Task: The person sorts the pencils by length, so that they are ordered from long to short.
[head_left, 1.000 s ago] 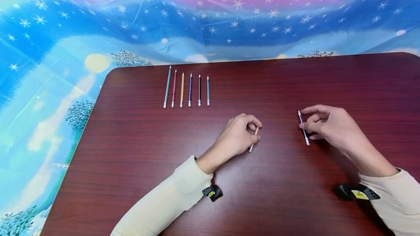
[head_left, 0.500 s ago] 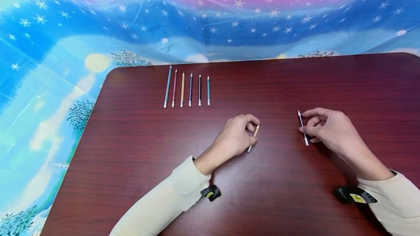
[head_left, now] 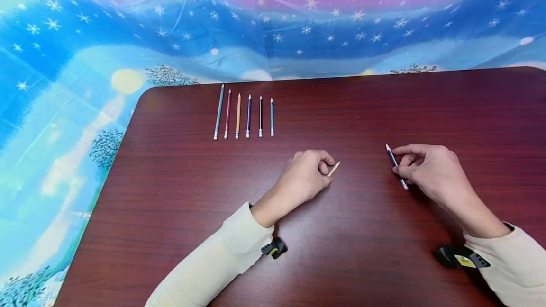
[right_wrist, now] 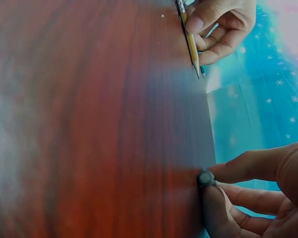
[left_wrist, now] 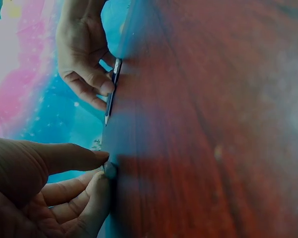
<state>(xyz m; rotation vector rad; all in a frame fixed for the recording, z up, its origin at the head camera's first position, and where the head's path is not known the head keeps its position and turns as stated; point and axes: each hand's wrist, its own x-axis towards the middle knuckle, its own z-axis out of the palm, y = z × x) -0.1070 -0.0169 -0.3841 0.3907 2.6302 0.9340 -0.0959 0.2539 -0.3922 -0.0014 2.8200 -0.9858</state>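
Note:
My left hand [head_left: 304, 175] pinches a short yellow pencil [head_left: 334, 169] between thumb and fingers, just above or on the table. Its sharpened tip points away to the right, and the hand hides its eraser end in the head view. The right wrist view shows more of this yellow pencil [right_wrist: 191, 45]. Farther right, my right hand [head_left: 437, 172] pinches a short dark pencil [head_left: 391, 157], tip pointing away and slightly left, eraser end towards me. In the left wrist view the dark pencil [left_wrist: 111, 94] lies along the table surface, under the right thumb and fingers.
Several pencils stand in a row at the back left of the brown table [head_left: 179, 179], tips away: long teal [head_left: 219, 112], red [head_left: 228, 115], yellow [head_left: 238, 116], blue [head_left: 249, 116], black [head_left: 261, 116], short teal [head_left: 271, 117]. A patterned cloth [head_left: 273, 18] hangs behind.
The yellow pencil has turned clockwise in my left hand, its tip now farther right. The dark pencil has tilted, its eraser end swinging right. My right hand has shifted slightly towards me.

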